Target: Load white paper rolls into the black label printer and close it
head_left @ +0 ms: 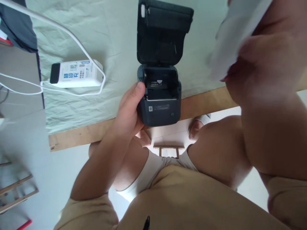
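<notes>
Left hand [128, 107] grips the printer [159, 113] by its left side, over the tabletop's [81, 135] near edge; lid [160, 41] open, long axis running away from you. Your right hand [268, 67], well apart rightward, blurred, holds something white [231, 41].

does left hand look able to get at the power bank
Probably, if the left hand lets go of the black box; only a white cable crosses the power bank.

I seem to be in a home: wrinkled pale-green cloth [115, 35] over a flat wooden board [81, 133] at eleven o'clock, glossy pale floor tiles [21, 137] at nine, my casual whitish shorts [141, 179] at six.
</notes>
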A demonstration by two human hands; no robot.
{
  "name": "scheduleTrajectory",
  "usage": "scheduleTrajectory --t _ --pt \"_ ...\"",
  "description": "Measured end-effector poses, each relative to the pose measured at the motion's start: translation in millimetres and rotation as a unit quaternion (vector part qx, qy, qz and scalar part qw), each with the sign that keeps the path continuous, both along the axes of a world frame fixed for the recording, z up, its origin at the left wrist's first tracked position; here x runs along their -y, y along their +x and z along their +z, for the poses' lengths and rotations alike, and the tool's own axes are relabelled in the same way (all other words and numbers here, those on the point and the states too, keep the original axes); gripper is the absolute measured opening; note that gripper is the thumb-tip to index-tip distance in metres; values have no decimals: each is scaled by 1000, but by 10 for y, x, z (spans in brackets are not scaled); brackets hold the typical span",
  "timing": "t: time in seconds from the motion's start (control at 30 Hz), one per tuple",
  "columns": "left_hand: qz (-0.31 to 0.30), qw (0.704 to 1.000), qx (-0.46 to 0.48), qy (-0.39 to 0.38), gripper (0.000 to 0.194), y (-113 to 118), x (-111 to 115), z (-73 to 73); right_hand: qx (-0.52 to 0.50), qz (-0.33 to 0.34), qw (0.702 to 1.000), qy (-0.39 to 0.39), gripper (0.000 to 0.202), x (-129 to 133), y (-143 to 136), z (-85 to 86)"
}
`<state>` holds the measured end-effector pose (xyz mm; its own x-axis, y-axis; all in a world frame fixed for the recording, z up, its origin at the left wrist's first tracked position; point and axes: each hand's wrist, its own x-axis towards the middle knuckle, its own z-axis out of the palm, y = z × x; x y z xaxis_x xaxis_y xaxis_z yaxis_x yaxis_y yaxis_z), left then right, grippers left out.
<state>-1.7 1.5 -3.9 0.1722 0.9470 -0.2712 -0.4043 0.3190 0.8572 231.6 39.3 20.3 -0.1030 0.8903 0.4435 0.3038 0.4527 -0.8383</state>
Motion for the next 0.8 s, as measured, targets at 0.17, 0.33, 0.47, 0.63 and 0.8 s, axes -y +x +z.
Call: scheduleTrajectory --t 0.17,0.33,0.47,0.63,0.8 --pt "15 1000 1 -9 45 23 -6 16 37 -14 999 29 18 -62 18 -138" --pt "-2 1000 23 18 45 10 13 -28 223 -47 971 70 28 -66 0 -196" --pt "3 1000 11 5 41 13 21 -14 271 -55 961 -8 40 -157 23 -321" --pt "11 1000 -2 -15 38 29 26 45 261 -74 959 85 41 -67 101 -211" --pt "25 999 15 -21 38 62 36 71 308 -159 923 165 53 -154 375 -122"
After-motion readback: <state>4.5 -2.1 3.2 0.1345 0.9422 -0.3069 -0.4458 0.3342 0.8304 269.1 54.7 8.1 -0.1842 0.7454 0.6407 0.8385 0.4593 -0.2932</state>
